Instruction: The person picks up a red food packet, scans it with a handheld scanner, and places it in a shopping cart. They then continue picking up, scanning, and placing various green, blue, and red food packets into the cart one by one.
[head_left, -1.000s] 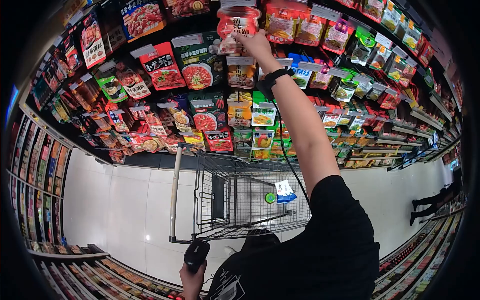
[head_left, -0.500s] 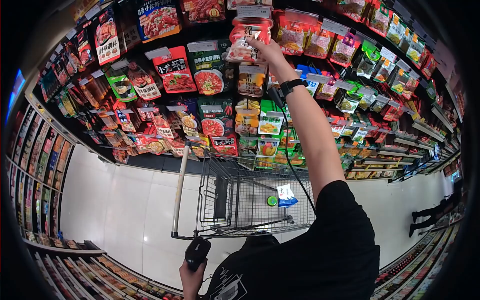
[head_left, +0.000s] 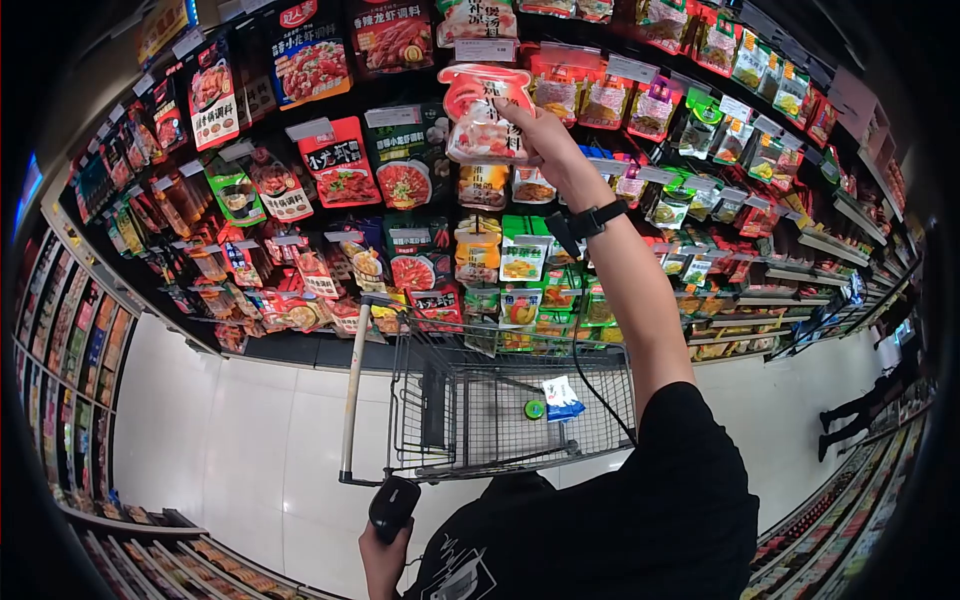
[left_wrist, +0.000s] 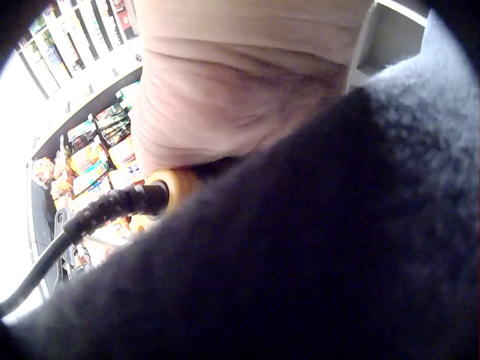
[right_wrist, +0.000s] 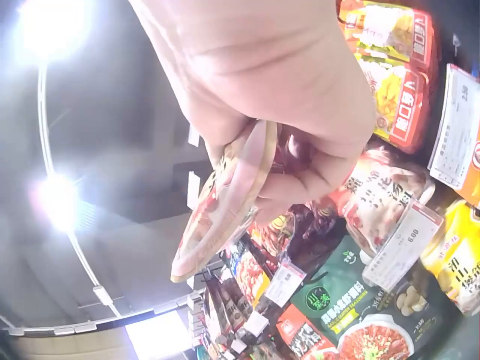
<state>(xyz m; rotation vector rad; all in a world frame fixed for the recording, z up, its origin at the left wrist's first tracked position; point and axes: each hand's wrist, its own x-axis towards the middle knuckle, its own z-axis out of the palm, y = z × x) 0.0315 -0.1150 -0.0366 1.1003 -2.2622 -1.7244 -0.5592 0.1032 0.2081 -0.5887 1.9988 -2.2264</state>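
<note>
The red-and-white pouch (head_left: 478, 120) was at the upper middle of the head view, just left of the right hand (head_left: 547, 140), whose curled fingers and thumb pinched its right edge; that hand was much the nearer. Its long axis stood roughly upright there, while the right wrist view showed it almost edge-on, slanting from centre to lower left. Behind it hung packed rows of packets (head_left: 405, 160). At the bottom, the left hand (head_left: 384, 562) gripped a black device (head_left: 394, 505). The wire trolley (head_left: 353, 400) stood below the pouch, lower centre, with bare mesh around a blue-and-white packet (head_left: 563, 398).
</note>
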